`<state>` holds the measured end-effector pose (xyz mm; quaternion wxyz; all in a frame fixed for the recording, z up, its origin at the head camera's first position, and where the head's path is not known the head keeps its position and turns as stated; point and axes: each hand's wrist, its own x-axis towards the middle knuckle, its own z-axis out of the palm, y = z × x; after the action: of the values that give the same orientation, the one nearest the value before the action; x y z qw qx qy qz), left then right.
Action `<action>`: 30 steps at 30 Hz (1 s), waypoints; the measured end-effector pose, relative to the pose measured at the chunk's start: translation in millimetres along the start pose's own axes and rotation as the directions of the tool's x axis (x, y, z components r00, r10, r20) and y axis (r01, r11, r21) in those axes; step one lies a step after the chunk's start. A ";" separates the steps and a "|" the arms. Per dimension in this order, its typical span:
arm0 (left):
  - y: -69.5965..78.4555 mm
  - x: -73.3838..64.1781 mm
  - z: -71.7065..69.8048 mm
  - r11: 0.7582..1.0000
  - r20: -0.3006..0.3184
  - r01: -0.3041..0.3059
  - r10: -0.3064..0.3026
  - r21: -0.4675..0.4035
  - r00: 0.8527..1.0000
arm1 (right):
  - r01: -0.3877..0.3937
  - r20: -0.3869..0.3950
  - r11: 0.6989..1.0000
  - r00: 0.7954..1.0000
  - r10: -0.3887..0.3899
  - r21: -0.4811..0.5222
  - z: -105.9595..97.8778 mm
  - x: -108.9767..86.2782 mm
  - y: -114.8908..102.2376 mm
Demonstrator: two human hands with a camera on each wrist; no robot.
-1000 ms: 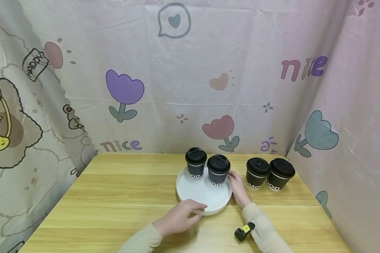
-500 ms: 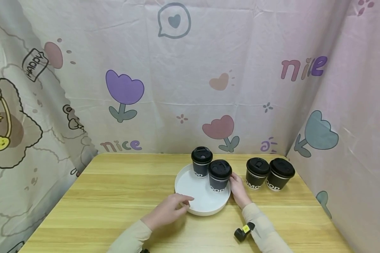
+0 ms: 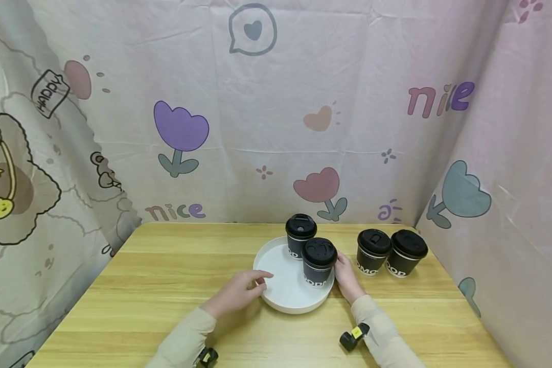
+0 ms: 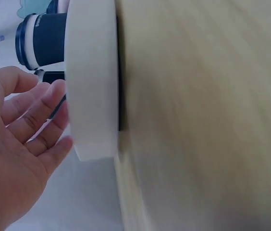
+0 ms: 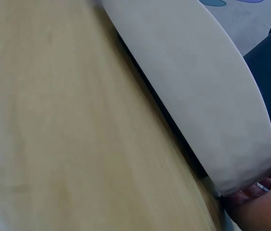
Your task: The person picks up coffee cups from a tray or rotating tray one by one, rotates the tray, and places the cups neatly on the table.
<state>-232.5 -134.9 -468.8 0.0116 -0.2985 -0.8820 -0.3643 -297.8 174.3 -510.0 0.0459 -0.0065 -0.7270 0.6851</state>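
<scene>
A round white tray (image 3: 282,291) with a low rim sits near the middle of the wooden table. On it stand two upright black paper coffee cups with black lids: a rear cup (image 3: 299,240) and a nearer cup (image 3: 318,266) by the right rim. My left hand (image 3: 237,293) is at the tray's left rim, fingers loosely bent, fingertips close to the wall in the left wrist view; contact is unclear. At the right rim, beside the nearer cup, my right hand (image 3: 348,278) has its fingers against the tray wall (image 5: 207,96). That cup partly hides its fingertips.
Right of my right hand, two more lidded black cups, a left one (image 3: 371,255) and a right one (image 3: 404,255), stand side by side on the table (image 3: 175,276). A printed curtain (image 3: 239,128) hangs along the back and sides. Both sleeves bear small black wrist cameras.
The tray has turned clockwise as seen from above: the rear cup shifted right, the other cup nearer to me. My left hand moved left and back along the rim. My right hand barely moved.
</scene>
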 end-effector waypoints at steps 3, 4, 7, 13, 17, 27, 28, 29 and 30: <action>3.8 2.9 0.2 1.000 -0.019 -0.020 0.020 -0.001 1.000 | -0.001 0.002 1.000 1.000 0.001 0.000 -0.3 -0.3 0.3; 6.1 3.8 0.9 1.000 -0.027 -0.028 0.029 0.009 0.999 | -0.003 0.001 1.000 1.000 0.003 0.005 -0.2 -0.2 0.1; 15.3 6.2 4.7 0.996 -0.047 -0.077 0.079 0.044 0.996 | -0.002 0.007 1.000 1.000 0.002 0.016 0.3 0.1 -0.1; 38.8 10.6 17.2 0.993 -0.028 -0.106 0.108 0.045 0.994 | 0.005 0.028 1.000 1.000 -0.006 0.029 0.6 -0.3 -0.7; 54.6 13.4 26.9 0.989 0.034 -0.135 0.133 0.066 0.991 | 0.003 0.022 1.000 1.000 -0.003 0.023 0.2 -0.7 -1.4; 77.5 8.4 51.4 0.965 0.238 -0.177 0.129 0.192 0.963 | -0.008 0.005 1.000 1.000 0.008 -0.001 -0.9 -1.1 -1.6; 77.7 7.5 53.0 0.964 0.245 -0.175 0.124 0.199 0.962 | -0.006 0.006 1.000 1.000 0.006 -0.002 -1.0 -1.3 -1.6; 77.6 6.8 54.2 0.963 0.247 -0.174 0.121 0.204 0.961 | -0.006 0.007 1.000 1.000 0.006 0.000 -1.2 -1.5 -1.5; 77.4 6.1 55.0 0.963 0.246 -0.171 0.118 0.206 0.962 | -0.005 0.006 1.000 1.000 0.005 0.001 -1.2 -1.7 -1.6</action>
<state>-185.2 -53.0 -458.5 -0.0310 -0.3999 -0.8885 -0.2228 -296.0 175.3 -508.4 0.0419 -0.0064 -0.7269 0.6854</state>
